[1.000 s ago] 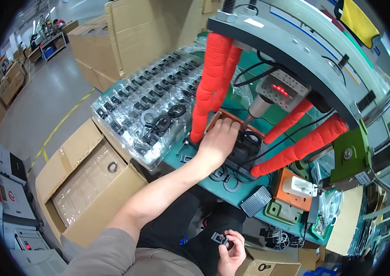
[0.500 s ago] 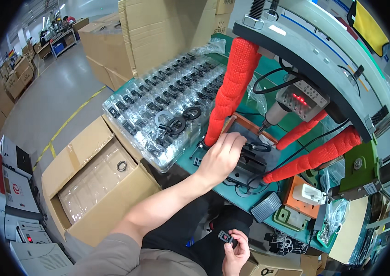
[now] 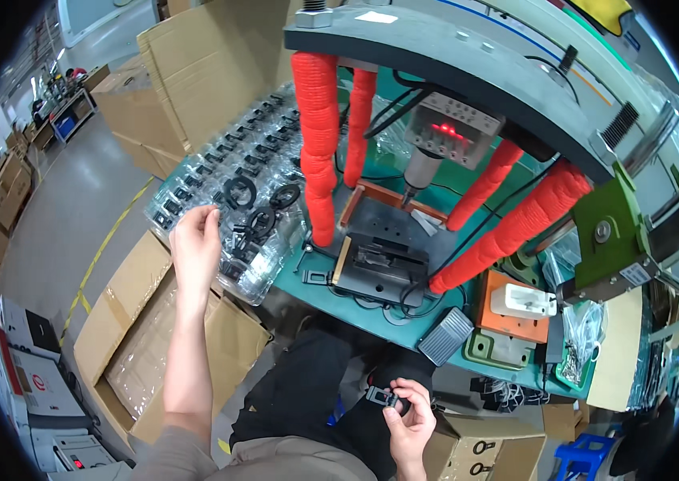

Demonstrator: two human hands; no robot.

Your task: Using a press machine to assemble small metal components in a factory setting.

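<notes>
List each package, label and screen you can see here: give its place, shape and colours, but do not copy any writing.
Display: grey box under the press top, red glowing digits.
Clear trays: left of the press, holding rows of black parts, left hand at their edge.
Open carton: brown, lower left, lined with clear plastic.
White label: small, on the green bracket, right.

Bright even overhead light, soft shadows under the bench, glare on clear plastic, strong fisheye bending, dark vignetted corners
</notes>
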